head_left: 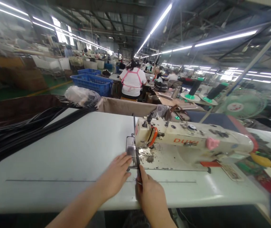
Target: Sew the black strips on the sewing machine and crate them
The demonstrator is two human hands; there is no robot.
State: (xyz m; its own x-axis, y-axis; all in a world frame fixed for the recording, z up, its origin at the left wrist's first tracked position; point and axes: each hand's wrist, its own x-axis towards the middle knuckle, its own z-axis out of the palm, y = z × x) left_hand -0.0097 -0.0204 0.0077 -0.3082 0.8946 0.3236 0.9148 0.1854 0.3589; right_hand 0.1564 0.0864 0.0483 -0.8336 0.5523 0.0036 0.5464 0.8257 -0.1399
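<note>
A black strip runs lengthwise under the presser area of a white sewing machine and out behind it. My right hand is closed on the near end of this strip, just in front of the machine. A small shiny metal piece shows by the right fingers; its kind is unclear. My left hand lies flat with fingers stretched out, its tips at the metal bed plate left of the strip. Many long black strips lie bundled on the left of the table.
The white tabletop has a ruler line along its front. Behind it stand a fabric-lined bin and blue baskets. Thread cones and a green fan are at right. A co-worker sits ahead, back turned.
</note>
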